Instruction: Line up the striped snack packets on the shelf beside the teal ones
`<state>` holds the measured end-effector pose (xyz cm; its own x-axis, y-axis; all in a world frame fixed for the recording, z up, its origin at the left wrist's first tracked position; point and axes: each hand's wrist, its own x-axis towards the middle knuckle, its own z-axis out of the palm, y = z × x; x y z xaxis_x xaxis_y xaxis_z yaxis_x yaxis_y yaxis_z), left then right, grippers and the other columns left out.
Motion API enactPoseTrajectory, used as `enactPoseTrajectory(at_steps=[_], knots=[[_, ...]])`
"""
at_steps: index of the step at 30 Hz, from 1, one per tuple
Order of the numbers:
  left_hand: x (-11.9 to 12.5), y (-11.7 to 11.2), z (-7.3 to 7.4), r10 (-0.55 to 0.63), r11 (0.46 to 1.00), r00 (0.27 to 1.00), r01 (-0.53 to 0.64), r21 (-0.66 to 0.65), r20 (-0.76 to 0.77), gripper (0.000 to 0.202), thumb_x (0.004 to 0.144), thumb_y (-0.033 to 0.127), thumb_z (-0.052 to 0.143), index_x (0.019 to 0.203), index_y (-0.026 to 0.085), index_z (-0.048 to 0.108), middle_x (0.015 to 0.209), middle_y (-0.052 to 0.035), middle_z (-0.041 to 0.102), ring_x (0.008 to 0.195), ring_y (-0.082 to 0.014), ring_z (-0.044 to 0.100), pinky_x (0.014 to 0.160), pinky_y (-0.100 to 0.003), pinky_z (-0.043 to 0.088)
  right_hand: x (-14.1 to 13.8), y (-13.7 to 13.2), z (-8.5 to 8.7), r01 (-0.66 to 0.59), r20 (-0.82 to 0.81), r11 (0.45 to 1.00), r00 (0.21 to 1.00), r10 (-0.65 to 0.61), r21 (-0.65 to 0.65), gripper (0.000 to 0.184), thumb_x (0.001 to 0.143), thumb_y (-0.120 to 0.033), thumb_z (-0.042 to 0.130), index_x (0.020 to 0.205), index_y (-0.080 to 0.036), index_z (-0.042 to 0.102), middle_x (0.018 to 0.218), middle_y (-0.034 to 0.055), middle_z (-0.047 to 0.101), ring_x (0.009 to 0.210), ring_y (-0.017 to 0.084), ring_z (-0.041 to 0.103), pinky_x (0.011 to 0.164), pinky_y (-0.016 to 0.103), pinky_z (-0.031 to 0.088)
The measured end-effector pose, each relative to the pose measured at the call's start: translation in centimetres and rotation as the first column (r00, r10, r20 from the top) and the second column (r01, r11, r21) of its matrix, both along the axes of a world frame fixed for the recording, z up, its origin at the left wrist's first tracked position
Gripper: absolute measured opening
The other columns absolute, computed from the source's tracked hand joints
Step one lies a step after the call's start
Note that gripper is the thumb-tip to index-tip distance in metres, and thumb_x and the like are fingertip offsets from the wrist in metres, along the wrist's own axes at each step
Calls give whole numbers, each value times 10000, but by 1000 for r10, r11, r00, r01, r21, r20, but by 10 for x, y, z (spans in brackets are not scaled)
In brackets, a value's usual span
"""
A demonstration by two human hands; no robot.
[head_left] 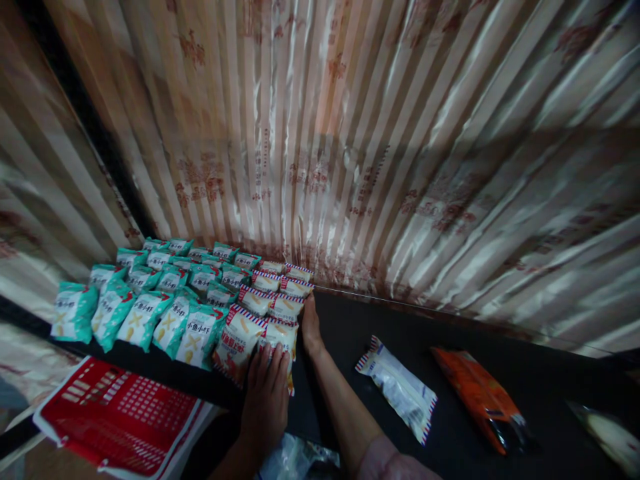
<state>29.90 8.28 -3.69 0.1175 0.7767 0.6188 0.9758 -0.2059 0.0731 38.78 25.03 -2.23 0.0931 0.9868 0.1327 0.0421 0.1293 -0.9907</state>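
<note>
Rows of snack bags with striped red, white and blue edges stand on a black shelf. My left hand lies with fingers stretched against the front of a striped-edge snack bag. Beside it stands another front bag with red print. At the right side of these rows, my right hand is held upright and flat, fingers extended along the bags. Neither hand is wrapped around a bag. To their left, several teal snack bags stand in rows.
On the black shelf to the right lie a white striped-edge packet, an orange packet and a clear-wrapped pale item. A red basket sits below at the left. Patterned striped sheeting hangs behind.
</note>
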Motion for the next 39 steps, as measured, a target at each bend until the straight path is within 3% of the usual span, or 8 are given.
enactPoseTrajectory(at_steps=[9, 15, 20, 23, 27, 32, 35, 39], knots=[[-1, -2, 2, -35, 999, 999, 34, 26, 42, 498, 846, 134, 411, 1344, 131, 379, 1375, -92, 441, 1351, -265, 230, 1071, -444, 278, 10, -35, -8, 133, 56, 980, 990, -126, -146, 790, 821, -663, 239, 1377, -111, 344, 1441, 88, 330, 1348, 205, 264, 1099, 364, 222], [-2, -4, 3, -66, 998, 994, 64, 25, 82, 493, 861, 141, 393, 1351, 102, 355, 1385, -124, 422, 1352, -259, 237, 1059, -446, 296, 16, -81, 1, 148, 106, 979, 985, -134, -139, 717, 843, -619, 229, 1344, -136, 401, 1411, 90, 390, 1324, 184, 314, 1106, 343, 200], [-2, -3, -3, -92, 995, 986, 87, 38, 139, 470, 878, 153, 357, 1340, 73, 355, 1386, -175, 404, 1344, -278, 254, 1032, -478, 310, 23, -123, 2, 187, 125, 976, 977, -174, -110, 635, 864, -566, 258, 1281, -137, 470, 1339, 110, 478, 1259, 186, 401, 1076, 344, 258], [5, -17, -9, -126, 991, 972, 114, 70, 197, 459, 875, 128, 330, 1328, 60, 353, 1376, -196, 404, 1337, -282, 269, 1012, -495, 337, 29, -149, 0, 203, 61, 975, 978, -198, -88, 567, 872, -532, 292, 1226, -146, 511, 1273, 114, 539, 1183, 190, 481, 1030, 352, 326], [26, -60, -23, -294, 955, 923, 291, 47, 248, 453, 868, 114, 334, 1320, 99, 361, 1340, -153, 458, 1311, -238, 329, 1009, -428, 385, 37, -188, -4, 197, -12, 979, 980, -198, -59, 480, 872, -487, 355, 1142, -146, 558, 1155, 119, 617, 1074, 199, 565, 937, 351, 414], [45, -105, -51, -427, 883, 836, 468, -42, 344, 457, 858, 145, 318, 1305, 128, 410, 1175, -129, 590, 1167, -198, 498, 946, -372, 457, 45, -240, -11, 144, 84, 988, 987, -138, -64, 384, 868, -443, 390, 1027, -180, 620, 1001, 83, 682, 953, 190, 615, 879, 333, 445], [44, -111, -72, -302, 876, 874, 412, -252, 381, 458, 840, 157, 337, 1280, 111, 456, 1202, -148, 575, 1166, -212, 500, 939, -390, 462, 49, -260, -25, 119, 133, 985, 986, -102, -125, 357, 864, -427, 388, 997, -202, 632, 940, 64, 700, 897, 191, 632, 845, 327, 463], [36, -111, -99, -61, 885, 968, 164, -435, 242, 454, 721, 55, 367, 1107, 94, 602, 1175, -171, 597, 1135, -251, 533, 932, -441, 447, 56, -266, -61, 195, 217, 931, 967, -131, -308, 357, 823, -409, 384, 964, -205, 641, 900, 71, 706, 867, 234, 644, 840, 378, 467]])
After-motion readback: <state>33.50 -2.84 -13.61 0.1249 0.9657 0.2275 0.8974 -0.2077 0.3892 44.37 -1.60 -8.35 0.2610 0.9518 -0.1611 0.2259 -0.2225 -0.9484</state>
